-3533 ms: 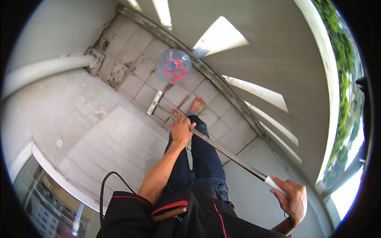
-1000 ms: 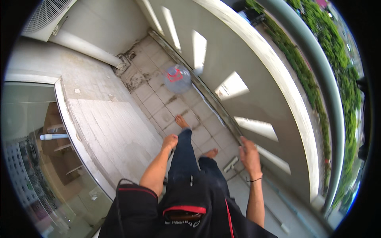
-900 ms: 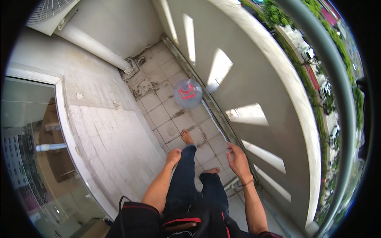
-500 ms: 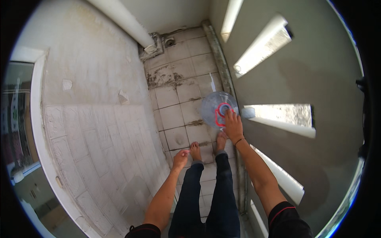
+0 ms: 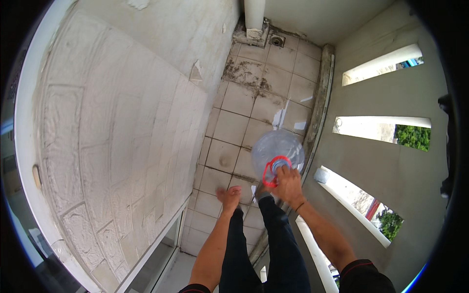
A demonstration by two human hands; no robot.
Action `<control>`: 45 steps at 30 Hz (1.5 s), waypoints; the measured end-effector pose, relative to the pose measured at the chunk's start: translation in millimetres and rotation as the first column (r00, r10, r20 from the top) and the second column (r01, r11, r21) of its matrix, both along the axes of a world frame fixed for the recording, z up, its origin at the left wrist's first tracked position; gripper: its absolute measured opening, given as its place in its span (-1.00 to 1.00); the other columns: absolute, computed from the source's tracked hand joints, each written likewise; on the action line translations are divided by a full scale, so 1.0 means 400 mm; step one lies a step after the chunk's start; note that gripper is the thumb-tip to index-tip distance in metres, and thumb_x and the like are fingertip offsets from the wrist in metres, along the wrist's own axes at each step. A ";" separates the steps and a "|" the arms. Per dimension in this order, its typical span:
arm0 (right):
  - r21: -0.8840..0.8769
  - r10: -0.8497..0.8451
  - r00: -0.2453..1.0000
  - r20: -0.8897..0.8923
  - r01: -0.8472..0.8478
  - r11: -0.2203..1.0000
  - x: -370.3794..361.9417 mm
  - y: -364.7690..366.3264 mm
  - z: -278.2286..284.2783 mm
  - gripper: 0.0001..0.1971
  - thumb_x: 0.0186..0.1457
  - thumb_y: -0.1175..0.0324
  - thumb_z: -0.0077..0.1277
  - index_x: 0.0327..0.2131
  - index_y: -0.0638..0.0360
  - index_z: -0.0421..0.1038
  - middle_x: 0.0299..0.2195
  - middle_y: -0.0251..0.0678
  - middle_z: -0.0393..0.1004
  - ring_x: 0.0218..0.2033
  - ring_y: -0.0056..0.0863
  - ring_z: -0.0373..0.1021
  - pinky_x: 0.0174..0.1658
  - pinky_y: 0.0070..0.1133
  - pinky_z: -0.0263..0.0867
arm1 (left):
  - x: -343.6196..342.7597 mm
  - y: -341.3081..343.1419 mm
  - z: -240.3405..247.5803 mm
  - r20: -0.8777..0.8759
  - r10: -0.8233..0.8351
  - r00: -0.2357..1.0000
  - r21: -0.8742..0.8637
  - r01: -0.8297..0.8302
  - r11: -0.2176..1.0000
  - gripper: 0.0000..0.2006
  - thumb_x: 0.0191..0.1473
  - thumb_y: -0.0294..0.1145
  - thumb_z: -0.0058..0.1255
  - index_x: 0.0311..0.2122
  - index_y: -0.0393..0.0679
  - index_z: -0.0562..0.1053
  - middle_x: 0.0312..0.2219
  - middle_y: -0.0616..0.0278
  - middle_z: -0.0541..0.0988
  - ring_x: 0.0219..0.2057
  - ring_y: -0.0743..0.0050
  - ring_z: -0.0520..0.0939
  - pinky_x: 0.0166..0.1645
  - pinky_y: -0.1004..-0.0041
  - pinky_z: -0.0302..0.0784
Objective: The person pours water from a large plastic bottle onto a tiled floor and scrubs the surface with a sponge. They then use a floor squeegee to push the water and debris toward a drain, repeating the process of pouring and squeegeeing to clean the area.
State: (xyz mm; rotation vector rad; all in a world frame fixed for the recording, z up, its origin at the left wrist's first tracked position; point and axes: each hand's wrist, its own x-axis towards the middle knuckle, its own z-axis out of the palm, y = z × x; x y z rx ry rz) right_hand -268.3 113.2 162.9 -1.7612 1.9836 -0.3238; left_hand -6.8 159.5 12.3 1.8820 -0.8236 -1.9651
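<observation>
By slotted wall (image 5: pixel 378 101), stained tiles (image 5: pixel 228 127), right fingers (image 5: pixel 285 172) gripping clear jug (image 5: pixel 268 144), left fingers (image 5: pixel 233 192) curled

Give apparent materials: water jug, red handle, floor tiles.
Water jug: likely clear, glossy plastic; see-through with highlights. Red handle: probably smooth plastic; bright, even colour. Floor tiles: seemingly ceramic, dull finish; flat squares with dark joints, but stone isn't ruled out.

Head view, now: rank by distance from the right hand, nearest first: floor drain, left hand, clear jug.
1. Clear jug: touching the right hand, at the jug's neck.
2. Left hand: off to the left.
3. Floor drain: far end, beside the white pipe.
</observation>
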 end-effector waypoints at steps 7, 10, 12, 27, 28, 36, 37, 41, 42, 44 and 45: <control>0.019 0.015 0.903 0.429 -0.025 1.000 0.028 -0.013 0.309 -0.72 -0.32 0.37 0.26 -0.51 0.22 0.36 -0.54 -0.17 0.42 -0.50 -0.31 0.41 -0.37 -0.48 0.30 | 0.243 0.095 0.079 0.176 0.510 0.842 0.244 -0.539 0.806 -0.48 0.13 0.02 -0.05 0.14 0.02 0.34 0.02 0.31 0.45 0.03 0.35 0.45 0.06 0.26 0.34; 0.237 -0.057 0.745 0.665 -0.138 0.962 -0.031 -0.042 0.373 -0.75 -0.28 0.40 0.22 -0.49 0.23 0.37 -0.59 -0.30 0.39 -0.53 -0.53 0.30 -0.41 -0.57 0.26 | 0.397 0.181 0.151 0.043 0.671 0.741 0.294 -0.651 0.700 -0.47 0.15 0.03 -0.12 0.17 0.01 0.29 0.06 0.26 0.40 0.09 0.27 0.42 0.08 0.19 0.31; 0.366 -0.164 0.627 0.762 -0.208 0.907 -0.047 -0.064 0.363 -0.77 -0.26 0.43 0.18 -0.46 0.25 0.38 -0.58 -0.42 0.38 -0.53 -0.64 0.22 -0.42 -0.60 0.23 | 0.489 0.245 0.212 -0.300 0.694 0.654 0.322 -0.616 0.719 -0.41 0.17 0.13 -0.22 0.19 0.00 0.26 0.09 0.25 0.38 0.12 0.23 0.39 0.15 0.11 0.25; 0.414 -0.072 0.996 0.044 0.048 0.909 0.161 -0.155 -0.531 -0.43 -0.13 -0.25 0.03 0.01 -0.44 0.39 0.15 -0.07 0.24 0.25 -0.03 0.03 0.27 -0.21 -0.08 | 0.355 0.295 0.461 0.235 0.778 0.583 0.156 -0.812 0.562 -0.31 0.19 0.17 -0.42 0.27 -0.12 0.12 0.17 0.14 0.28 0.15 0.11 0.33 0.25 0.13 0.17; 0.439 -0.100 0.995 0.013 0.084 0.895 0.149 -0.168 -0.544 -0.41 -0.12 -0.27 0.02 0.04 -0.45 0.37 0.19 -0.09 0.22 0.28 -0.04 0.01 0.28 -0.22 -0.10 | 0.302 0.272 0.480 0.288 0.779 0.557 0.126 -0.828 0.546 -0.31 0.19 0.17 -0.43 0.27 -0.12 0.12 0.17 0.13 0.27 0.16 0.10 0.31 0.26 0.12 0.16; 0.635 -0.545 0.639 0.543 0.112 0.764 -0.058 -0.257 -0.563 -0.39 0.01 0.27 0.06 0.17 0.17 0.21 0.13 -0.04 0.26 0.22 -0.20 0.13 0.28 -0.47 0.03 | -0.012 0.084 0.536 0.430 0.750 0.503 0.132 -0.857 0.499 -0.34 0.17 0.17 -0.47 0.28 0.01 0.14 0.21 0.18 0.24 0.21 0.10 0.27 0.27 0.07 0.19; 0.658 -0.616 0.525 0.587 0.134 0.741 -0.092 -0.262 -0.570 -0.42 0.03 0.36 0.04 0.16 0.25 0.20 0.12 -0.05 0.27 0.20 -0.18 0.16 0.27 -0.51 0.06 | -0.034 0.063 0.535 0.406 0.741 0.535 0.163 -0.840 0.517 -0.27 0.16 0.25 -0.49 0.28 -0.06 0.12 0.22 0.14 0.22 0.23 0.07 0.25 0.27 0.05 0.18; 0.667 -0.626 0.592 0.508 0.190 0.720 -0.226 -0.280 -0.602 -0.48 0.09 0.33 0.04 0.15 0.12 0.25 -0.04 -0.20 0.43 -0.12 -0.43 0.42 -0.07 -0.56 0.37 | -0.112 -0.027 0.519 0.516 0.631 0.579 0.201 -0.798 0.568 -0.21 0.14 0.33 -0.49 0.24 -0.15 0.15 0.20 0.09 0.25 0.22 0.06 0.27 0.27 0.07 0.18; 0.640 -0.609 0.577 0.544 0.184 0.746 -0.258 -0.283 -0.607 -0.51 0.08 0.31 0.05 0.10 0.16 0.29 -0.06 -0.15 0.45 -0.09 -0.36 0.42 -0.03 -0.53 0.35 | -0.134 -0.051 0.515 0.512 0.617 0.597 0.211 -0.784 0.584 -0.21 0.14 0.33 -0.49 0.23 -0.17 0.16 0.18 0.08 0.27 0.21 0.06 0.29 0.27 0.08 0.18; 0.667 -0.695 0.509 0.509 0.277 0.692 -0.327 -0.292 -0.610 -0.55 0.05 0.26 0.09 0.01 0.24 0.36 -0.10 -0.05 0.48 -0.04 -0.21 0.42 0.05 -0.46 0.32 | -0.181 -0.101 0.510 0.494 0.597 0.633 0.223 -0.755 0.617 -0.24 0.15 0.32 -0.48 0.15 -0.19 0.21 0.13 0.09 0.30 0.17 0.10 0.31 0.26 0.13 0.18; 0.662 -0.684 0.501 0.530 0.260 0.703 -0.361 -0.297 -0.609 -0.54 0.05 0.25 0.08 0.01 0.23 0.36 -0.10 -0.05 0.48 -0.03 -0.20 0.42 0.05 -0.46 0.32 | -0.207 -0.125 0.508 0.481 0.591 0.648 0.225 -0.742 0.631 -0.28 0.16 0.31 -0.47 0.10 -0.19 0.24 0.09 0.11 0.32 0.14 0.13 0.33 0.25 0.16 0.18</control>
